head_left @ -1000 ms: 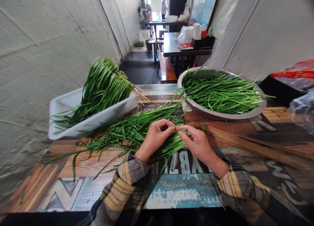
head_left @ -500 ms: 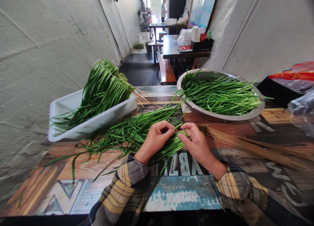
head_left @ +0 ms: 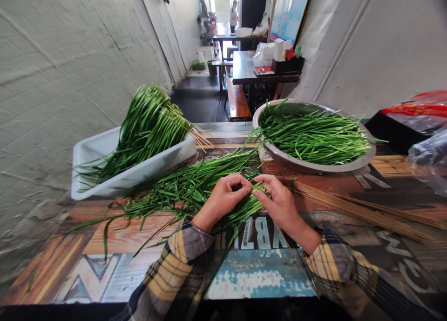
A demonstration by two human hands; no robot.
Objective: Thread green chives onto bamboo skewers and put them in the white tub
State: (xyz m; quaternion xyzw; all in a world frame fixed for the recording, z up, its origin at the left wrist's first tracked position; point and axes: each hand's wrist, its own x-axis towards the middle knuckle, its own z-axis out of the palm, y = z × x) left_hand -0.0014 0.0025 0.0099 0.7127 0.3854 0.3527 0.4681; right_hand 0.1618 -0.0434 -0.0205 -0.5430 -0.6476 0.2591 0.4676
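Observation:
My left hand is closed in a pinch, thumb against forefinger, on the end of a green garlic chive. Facing it, almost touching, my right hand pinches a thin bamboo skewer, whose lower part slants out beneath the palm toward the table's front edge. The fingertips hide the spot where skewer and stalk come together. Below both hands lie chive stalks, their pale ends toward the right. A loose heap of chives spreads leftward over the patterned table.
At left, a white tray holds chives threaded on skewers. A metal basin of loose chives stands back right. Spare skewers lie at right, near plastic bags. A person stands far back.
My left fingertips have moved slightly right, closer to the right hand's. The bit of skewer seen between them before is now covered. The view has shifted slightly.

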